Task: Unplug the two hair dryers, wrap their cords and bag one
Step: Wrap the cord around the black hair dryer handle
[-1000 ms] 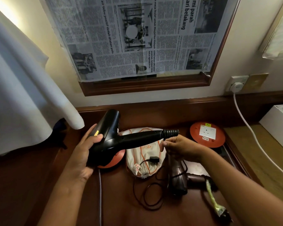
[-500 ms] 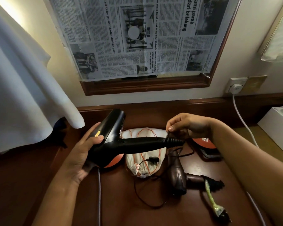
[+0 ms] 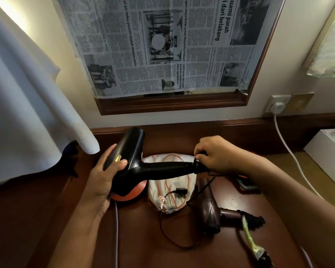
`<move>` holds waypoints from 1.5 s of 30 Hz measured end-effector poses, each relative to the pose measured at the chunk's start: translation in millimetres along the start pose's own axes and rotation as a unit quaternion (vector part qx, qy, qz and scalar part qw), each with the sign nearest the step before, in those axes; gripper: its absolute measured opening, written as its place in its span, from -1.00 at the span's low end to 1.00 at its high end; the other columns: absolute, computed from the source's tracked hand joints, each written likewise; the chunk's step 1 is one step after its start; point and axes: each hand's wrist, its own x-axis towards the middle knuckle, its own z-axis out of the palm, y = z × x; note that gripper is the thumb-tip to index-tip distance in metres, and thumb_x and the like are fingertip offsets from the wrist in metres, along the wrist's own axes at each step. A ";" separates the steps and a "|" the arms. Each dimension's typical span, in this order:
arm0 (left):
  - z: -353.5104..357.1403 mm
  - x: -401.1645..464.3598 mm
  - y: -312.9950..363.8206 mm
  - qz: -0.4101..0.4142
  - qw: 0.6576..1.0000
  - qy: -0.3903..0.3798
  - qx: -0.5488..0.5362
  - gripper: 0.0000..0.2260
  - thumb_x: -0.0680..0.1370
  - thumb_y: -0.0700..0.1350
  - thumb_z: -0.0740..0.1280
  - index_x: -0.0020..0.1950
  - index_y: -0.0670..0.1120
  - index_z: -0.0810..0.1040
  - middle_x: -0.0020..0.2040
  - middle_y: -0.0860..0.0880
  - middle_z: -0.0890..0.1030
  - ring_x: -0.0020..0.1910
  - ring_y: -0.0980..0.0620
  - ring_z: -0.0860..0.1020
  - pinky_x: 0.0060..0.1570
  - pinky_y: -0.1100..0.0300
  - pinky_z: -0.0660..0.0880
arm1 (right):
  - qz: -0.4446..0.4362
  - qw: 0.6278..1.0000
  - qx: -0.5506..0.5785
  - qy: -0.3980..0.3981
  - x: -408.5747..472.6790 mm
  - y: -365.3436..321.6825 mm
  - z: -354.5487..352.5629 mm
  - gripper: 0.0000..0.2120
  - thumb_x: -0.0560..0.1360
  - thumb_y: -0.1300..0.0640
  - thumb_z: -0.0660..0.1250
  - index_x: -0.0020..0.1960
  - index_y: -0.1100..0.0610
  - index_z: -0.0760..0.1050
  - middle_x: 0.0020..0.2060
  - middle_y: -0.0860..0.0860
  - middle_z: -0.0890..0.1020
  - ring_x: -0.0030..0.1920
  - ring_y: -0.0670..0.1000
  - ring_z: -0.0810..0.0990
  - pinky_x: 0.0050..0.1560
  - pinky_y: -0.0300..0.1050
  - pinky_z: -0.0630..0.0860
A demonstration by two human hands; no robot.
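My left hand (image 3: 103,178) grips the barrel of a black hair dryer (image 3: 143,167), held level above the brown counter with its handle pointing right. My right hand (image 3: 215,153) pinches the thin black cord (image 3: 168,235) at the handle's end. That cord drops in a loose loop onto the counter, and its black plug (image 3: 180,192) lies on a white drawstring bag (image 3: 170,190) with orange strings, under the handle. A second, bronze hair dryer (image 3: 209,207) lies at the lower right, its black cord bundled and held by a yellow-green tie (image 3: 249,236).
A round orange disc (image 3: 130,194) sits under the black dryer, and another is mostly hidden behind my right wrist. A white plug (image 3: 277,107) is in the wall socket; its white cable runs down to the right. White cloth (image 3: 27,105) hangs left; a white box (image 3: 327,149) stands right.
My right hand has swung from under the handle's end, up over it, and now pinches the cord at that end. The loop on the counter has shifted. The left hand has held steady.
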 end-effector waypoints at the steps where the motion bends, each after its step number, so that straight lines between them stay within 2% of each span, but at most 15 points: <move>1: 1.4 0.2 -1.6 0.008 1.000 0.015 0.000 -0.33 0.11 0.08 0.50 0.23 0.24 0.51 0.18 -0.10 0.58 0.08 -0.13 0.62 0.12 -0.08 0.54 | 0.005 1.000 -0.006 0.003 -1.2 -3.5 3.9 -0.79 0.57 0.11 0.18 0.00 0.13 0.57 -0.11 -0.02 0.49 -0.05 -0.01 0.49 0.01 -0.14 0.46; 6: 10.6 -2.1 -8.8 0.049 0.996 0.079 -0.001 -0.38 0.21 -0.02 0.48 0.28 0.16 0.50 0.15 -0.09 0.59 0.09 -0.12 0.60 0.13 -0.07 0.53 | 0.073 0.997 0.011 0.009 -10.7 -18.3 24.0 -0.74 0.61 0.12 0.06 0.04 0.14 0.52 -0.05 0.02 0.48 -0.05 0.01 0.49 0.02 -0.04 0.52; 11: 15.1 -5.1 -20.7 0.067 0.988 0.136 -0.032 -0.51 0.44 -0.25 0.42 0.33 0.09 0.50 0.18 -0.12 0.59 0.11 -0.14 0.59 0.10 -0.04 0.54 | 0.124 0.973 0.153 0.122 -27.2 -27.1 48.6 -0.80 0.59 0.22 0.12 0.02 0.16 0.53 -0.17 0.04 0.55 -0.19 0.02 0.53 -0.17 -0.10 0.51; 14: 16.4 -7.3 -22.4 0.059 0.983 0.164 -0.054 -0.52 0.45 -0.26 0.40 0.31 0.11 0.51 0.14 -0.08 0.61 0.11 -0.13 0.60 0.13 -0.07 0.53 | 0.171 0.860 0.458 0.149 -35.1 -30.7 59.1 -0.90 0.57 0.26 0.23 -0.02 0.23 0.52 -0.36 0.15 0.59 -0.44 0.07 0.55 -0.45 -0.09 0.52; 16: 16.8 -8.3 -20.7 0.049 0.980 0.174 -0.080 -0.53 0.46 -0.26 0.39 0.31 0.11 0.51 0.10 -0.06 0.62 0.06 -0.13 0.61 0.04 -0.03 0.55 | 0.167 0.756 0.626 0.091 -39.5 -29.4 66.5 -0.85 0.57 0.18 0.26 -0.06 0.29 0.41 -0.46 0.13 0.50 -0.59 0.03 0.40 -0.63 -0.19 0.34; 18: 18.3 -9.7 -18.2 0.044 0.979 0.172 -0.101 -0.53 0.46 -0.25 0.37 0.32 0.10 0.51 0.08 -0.05 0.62 0.03 -0.10 0.62 -0.08 0.05 0.54 | 0.144 0.678 0.720 0.043 -43.0 -28.3 75.0 -0.78 0.53 0.07 0.26 -0.13 0.23 0.37 -0.53 0.09 0.38 -0.66 -0.06 0.22 -0.62 -0.31 0.10; 21: 21.4 -11.6 -16.2 0.043 0.978 0.167 -0.119 -0.54 0.46 -0.24 0.37 0.33 0.05 0.51 0.10 -0.08 0.63 0.00 -0.07 0.62 -0.15 0.10 0.52 | 0.142 0.612 0.778 0.027 -44.3 -25.7 84.0 -0.66 0.52 -0.06 0.20 -0.23 0.21 0.44 -0.55 0.02 0.22 -0.64 -0.11 0.10 -0.55 -0.28 -0.04; 25: 22.0 -12.1 -14.2 0.042 0.976 0.168 -0.129 -0.57 0.46 -0.22 0.37 0.32 0.04 0.52 0.11 -0.09 0.62 0.00 -0.05 0.62 -0.19 0.13 0.52 | 0.105 0.549 0.828 0.053 -42.6 -27.5 96.6 -0.63 0.55 -0.01 0.16 -0.17 0.25 0.55 -0.44 0.02 0.23 -0.49 -0.08 0.09 -0.53 -0.24 0.05; 27: 21.4 -12.6 -12.2 0.037 0.975 0.172 -0.132 -0.57 0.46 -0.21 0.37 0.31 0.07 0.52 0.11 -0.08 0.62 0.03 -0.08 0.61 -0.15 0.08 0.52 | 0.084 0.550 0.827 0.077 -42.4 -28.8 104.0 -0.71 0.53 0.07 0.19 -0.15 0.25 0.56 -0.40 0.03 0.28 -0.46 -0.07 0.15 -0.50 -0.25 0.15; 29: 21.1 -13.1 -10.7 0.035 0.976 0.168 -0.135 -0.58 0.45 -0.20 0.38 0.28 0.09 0.54 0.12 -0.10 0.62 0.07 -0.12 0.61 -0.10 0.05 0.53 | 0.067 0.589 0.798 0.110 -43.4 -29.2 109.6 -0.75 0.52 0.11 0.21 -0.15 0.25 0.58 -0.40 0.06 0.34 -0.45 -0.05 0.26 -0.46 -0.23 0.24; 32: 21.9 -15.6 -9.3 0.023 0.976 0.163 -0.141 -0.59 0.40 -0.14 0.41 0.22 0.14 0.57 0.13 -0.10 0.63 0.07 -0.14 0.60 -0.07 0.00 0.53 | 0.064 0.755 0.627 0.182 -46.5 -27.9 112.7 -0.81 0.52 0.15 0.26 -0.17 0.22 0.57 -0.51 0.07 0.44 -0.52 0.00 0.39 -0.49 -0.23 0.33; 34: 22.1 -17.0 -8.3 0.018 0.977 0.155 -0.145 -0.52 0.31 -0.07 0.44 0.23 0.13 0.57 0.13 -0.11 0.62 0.07 -0.16 0.60 -0.08 0.00 0.54 | 0.064 0.800 0.562 0.203 -46.2 -26.6 115.6 -0.82 0.51 0.11 0.26 -0.18 0.19 0.53 -0.57 0.02 0.45 -0.61 -0.01 0.38 -0.57 -0.25 0.33; 38: 22.4 -15.7 -6.8 0.012 0.977 0.143 -0.155 -0.38 0.16 0.00 0.49 0.24 0.09 0.58 0.17 -0.15 0.61 0.13 -0.22 0.58 0.04 -0.10 0.53 | 0.050 0.742 0.648 0.164 -46.0 -24.6 122.2 -0.74 0.51 0.00 0.23 -0.24 0.15 0.49 -0.60 0.01 0.34 -0.63 -0.08 0.22 -0.56 -0.30 0.17; 42: 23.2 -14.6 -5.4 0.004 0.979 0.121 -0.164 -0.42 0.18 -0.01 0.48 0.21 0.08 0.59 0.18 -0.17 0.61 0.13 -0.24 0.58 0.18 -0.28 0.42 | 0.042 0.644 0.762 0.059 -45.3 -19.3 122.8 -0.73 0.59 0.10 0.15 -0.12 0.25 0.52 -0.49 0.04 0.28 -0.51 -0.04 0.13 -0.46 -0.16 0.02; 45: 22.0 -14.2 -3.4 -0.001 0.980 0.107 -0.166 -0.41 0.15 0.01 0.49 0.20 0.09 0.59 0.19 -0.17 0.60 0.15 -0.25 0.56 0.18 -0.30 0.41 | 0.046 0.655 0.752 0.063 -42.6 -14.2 125.3 -0.76 0.58 0.16 0.16 -0.10 0.27 0.53 -0.43 0.04 0.30 -0.47 -0.05 0.19 -0.45 -0.17 0.09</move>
